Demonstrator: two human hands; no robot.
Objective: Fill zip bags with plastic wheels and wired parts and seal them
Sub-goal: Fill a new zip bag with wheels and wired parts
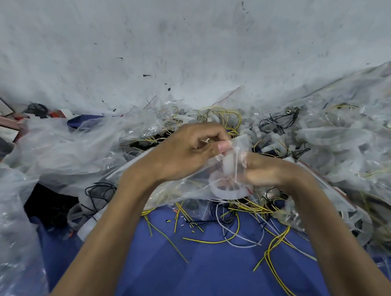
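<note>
Right between the hands, the clear zip bag [180, 190] hangs with its top edge running from hand to hand and a white wheel [214, 184] inside, left hand [186, 152] pinching that edge, blurry right hand [265, 171] gripping the other side.

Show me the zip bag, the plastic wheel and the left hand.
zip bag [242, 143]: head view, its top corner.
plastic wheel [213, 190]: head view, its left rim.
left hand [186, 152]: head view, its back.

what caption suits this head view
Left hand and right hand hold a clear zip bag with a plastic wheel inside, over a blue surface strewn with yellow wires
</note>
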